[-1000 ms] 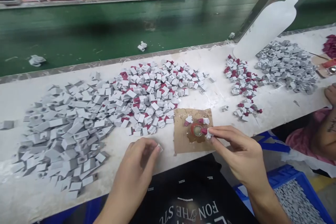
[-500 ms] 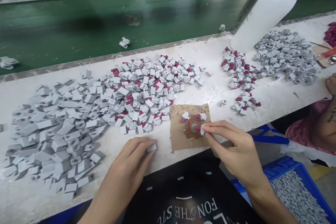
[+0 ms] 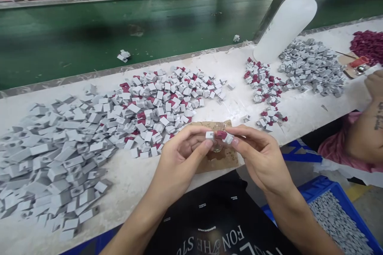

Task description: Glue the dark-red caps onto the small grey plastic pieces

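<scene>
Between thumb and fingers, my left hand pinches a small grey plastic block with a notch facing right. My right hand grips a grey-and-maroon plastic piece, its maroon end pointing at the block. A narrow gap seems to separate the two parts. Both hands are over a brown cardboard square with a wet stain, and they partly hide it and the small round dish on it. To the left spreads a heap of grey blocks, and behind the hands lies a pile of grey blocks with maroon parts.
A white squeeze bottle leans by a metal post. Right of it lie grey pieces and maroon parts. A green belt runs behind the table. A co-worker's arm is at right, above a blue crate.
My left hand has risen from the tabletop and moved right with its block. My right hand has lifted the maroon-tipped piece off the dish, and the two parts now face each other.
</scene>
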The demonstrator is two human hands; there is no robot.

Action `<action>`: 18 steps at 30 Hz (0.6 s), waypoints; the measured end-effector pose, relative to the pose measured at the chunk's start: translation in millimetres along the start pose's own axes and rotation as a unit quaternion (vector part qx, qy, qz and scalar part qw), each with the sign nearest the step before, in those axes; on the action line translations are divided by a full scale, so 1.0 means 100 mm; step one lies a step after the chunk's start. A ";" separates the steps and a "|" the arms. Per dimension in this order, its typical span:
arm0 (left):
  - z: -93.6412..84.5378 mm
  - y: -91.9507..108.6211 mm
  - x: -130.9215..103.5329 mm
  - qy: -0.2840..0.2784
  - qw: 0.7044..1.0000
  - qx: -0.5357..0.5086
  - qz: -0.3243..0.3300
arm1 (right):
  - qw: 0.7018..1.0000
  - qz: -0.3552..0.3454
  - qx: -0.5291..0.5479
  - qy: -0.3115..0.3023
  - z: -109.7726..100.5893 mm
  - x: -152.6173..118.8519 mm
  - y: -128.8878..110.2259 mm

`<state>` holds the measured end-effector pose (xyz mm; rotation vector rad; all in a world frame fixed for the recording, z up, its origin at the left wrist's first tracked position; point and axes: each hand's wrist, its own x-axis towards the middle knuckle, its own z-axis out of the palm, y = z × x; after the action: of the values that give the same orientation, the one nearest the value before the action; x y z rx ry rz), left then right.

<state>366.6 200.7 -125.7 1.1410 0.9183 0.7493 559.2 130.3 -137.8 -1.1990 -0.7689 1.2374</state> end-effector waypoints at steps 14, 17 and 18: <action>-0.03 -0.03 0.03 -0.016 0.997 0.072 0.029 | 0.989 -0.071 -0.131 -0.016 -0.02 0.07 -0.16; -0.02 -0.01 0.06 -0.012 0.998 0.053 0.029 | 0.990 -0.074 -0.120 -0.016 0.00 0.08 -0.14; -0.02 0.00 0.06 -0.012 0.998 0.050 0.030 | 0.991 -0.074 -0.114 -0.016 0.01 0.08 -0.13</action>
<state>367.6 206.6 -127.4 1.2679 0.9145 0.7430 563.7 139.5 -126.5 -1.2832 -1.0275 1.0690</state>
